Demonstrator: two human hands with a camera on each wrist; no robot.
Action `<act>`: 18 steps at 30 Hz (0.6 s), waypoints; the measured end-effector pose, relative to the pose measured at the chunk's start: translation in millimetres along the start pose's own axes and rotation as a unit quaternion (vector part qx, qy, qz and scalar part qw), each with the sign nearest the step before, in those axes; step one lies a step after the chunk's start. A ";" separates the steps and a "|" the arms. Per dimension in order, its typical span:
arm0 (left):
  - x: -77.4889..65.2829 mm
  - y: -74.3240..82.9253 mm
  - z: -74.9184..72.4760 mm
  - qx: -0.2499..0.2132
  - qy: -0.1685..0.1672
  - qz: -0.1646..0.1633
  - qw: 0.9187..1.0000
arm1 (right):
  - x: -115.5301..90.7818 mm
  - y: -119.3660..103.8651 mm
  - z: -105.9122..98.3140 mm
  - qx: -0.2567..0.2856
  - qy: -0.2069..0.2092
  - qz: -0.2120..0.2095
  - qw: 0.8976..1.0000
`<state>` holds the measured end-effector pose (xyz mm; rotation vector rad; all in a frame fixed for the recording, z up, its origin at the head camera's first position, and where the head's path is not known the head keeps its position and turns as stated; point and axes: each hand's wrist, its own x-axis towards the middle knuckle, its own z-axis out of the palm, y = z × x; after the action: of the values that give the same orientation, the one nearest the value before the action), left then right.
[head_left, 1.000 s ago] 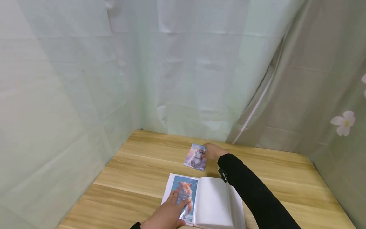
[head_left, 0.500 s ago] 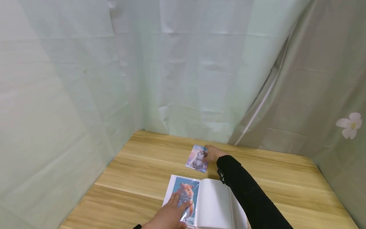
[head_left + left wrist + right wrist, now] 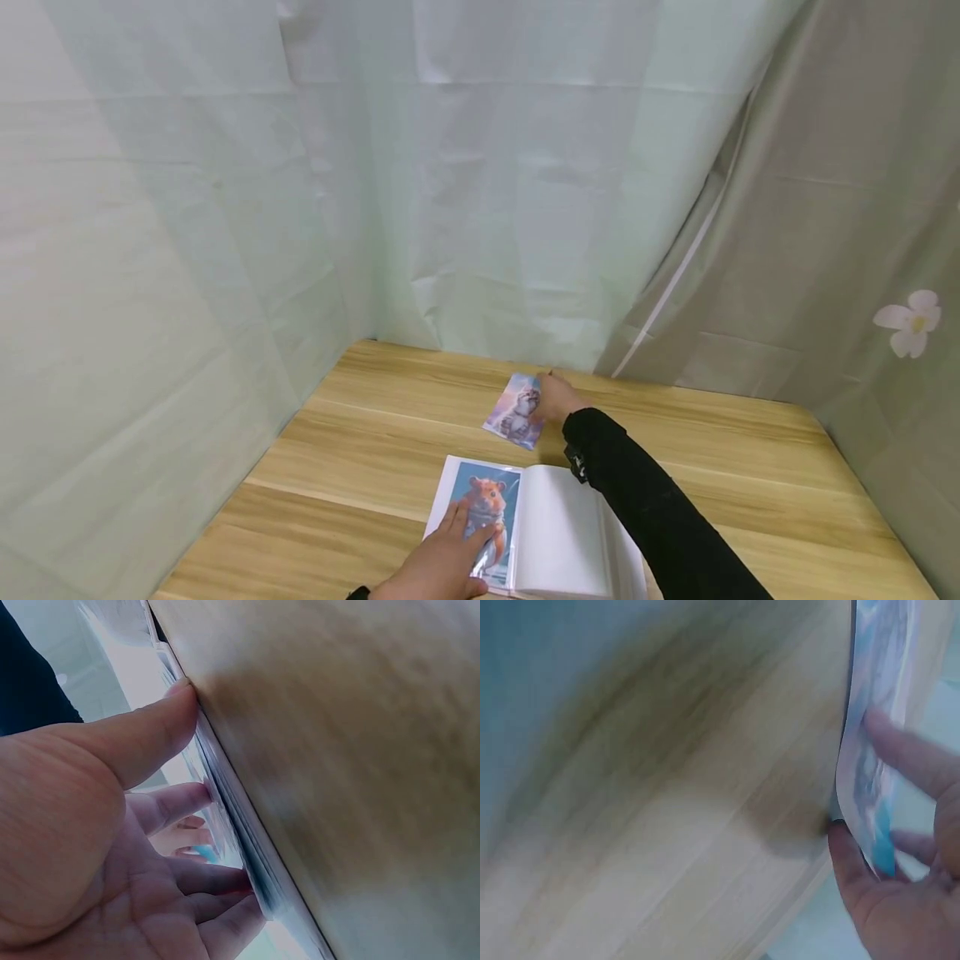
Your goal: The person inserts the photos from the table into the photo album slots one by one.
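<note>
An open photo album (image 3: 562, 529) lies on the wooden table, its left pocket holding a picture of an orange hamster (image 3: 487, 500) on blue. My left hand (image 3: 442, 558) rests on that left page, fingers spread over the picture's lower half. In the left wrist view, its fingertips (image 3: 232, 919) touch the album's edge. Beyond the album is a photo card of a grey kitten (image 3: 514, 412). My right hand (image 3: 558, 398) pinches the card's right edge; the right wrist view shows the thumb on its face, another finger under its edge, and the card (image 3: 870, 780) bending up there.
The wooden table (image 3: 360, 442) extends to both sides of the album. Pale curtains (image 3: 495, 208) hang along its left and back edges, and a greyish curtain with white flowers (image 3: 909, 323) stands at the right. The album's right page is plain white.
My right hand has taken hold of the kitten card's right edge and tilted that edge up slightly. The left hand stays on the album page.
</note>
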<state>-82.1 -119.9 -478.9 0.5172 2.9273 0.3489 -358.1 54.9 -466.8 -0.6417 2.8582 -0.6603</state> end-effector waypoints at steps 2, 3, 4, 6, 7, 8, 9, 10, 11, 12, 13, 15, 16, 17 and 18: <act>1.0 0.2 0.2 0.002 -0.003 -0.002 1.000 | 0.0 0.3 2.1 -0.004 0.016 0.012 1.000; 1.3 0.4 0.4 0.004 -0.005 -0.003 1.000 | 0.1 0.8 3.1 -0.009 0.027 0.015 0.999; 1.6 0.5 0.7 0.005 -0.007 -0.003 1.000 | 0.2 1.4 3.9 -0.019 0.037 0.014 0.999; 2.3 0.8 0.6 0.005 -0.010 -0.005 1.000 | 0.7 3.6 5.2 -0.031 0.057 0.009 0.998; 2.4 1.1 0.3 0.003 -0.011 -0.004 1.000 | 0.7 4.8 5.1 -0.033 0.064 0.006 0.997; 2.4 1.4 0.0 0.000 -0.013 -0.005 1.000 | 0.8 6.3 4.6 -0.032 0.071 0.004 0.997; 2.3 1.5 0.3 -0.001 -0.012 -0.004 1.000 | 0.7 7.8 3.6 -0.027 0.078 0.002 0.997; 2.3 1.6 -0.2 -0.003 -0.011 -0.005 1.000 | 0.6 9.3 1.9 -0.022 0.081 0.003 0.996; 2.2 1.7 -0.8 -0.007 -0.010 -0.005 1.000 | 0.5 10.6 -0.4 -0.013 0.080 0.007 0.997; 1.8 2.0 -1.3 -0.012 -0.012 -0.007 1.000 | 0.2 11.6 -3.6 -0.005 0.080 0.013 0.997; 1.2 2.1 -1.8 -0.015 -0.012 -0.006 1.000 | -0.8 11.9 -7.7 0.009 0.079 0.020 0.997; 0.2 1.9 -2.2 -0.016 -0.005 -0.004 1.000 | -2.3 12.5 -16.4 0.025 0.075 0.034 0.996; -0.1 1.5 -2.9 -0.016 0.002 0.001 1.000 | -3.3 12.5 -20.9 0.039 0.070 0.041 0.996; -0.6 1.1 -3.2 -0.015 0.010 0.007 1.000 | -4.8 12.5 -25.1 0.055 0.069 0.044 0.995; -0.8 0.4 -3.2 -0.014 0.018 0.011 1.000 | -6.3 12.7 -28.6 0.068 0.071 0.047 0.994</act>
<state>-81.8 -120.5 -475.7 0.5453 2.9479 0.4048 -363.6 79.0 -446.7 -0.4530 2.9169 -0.9091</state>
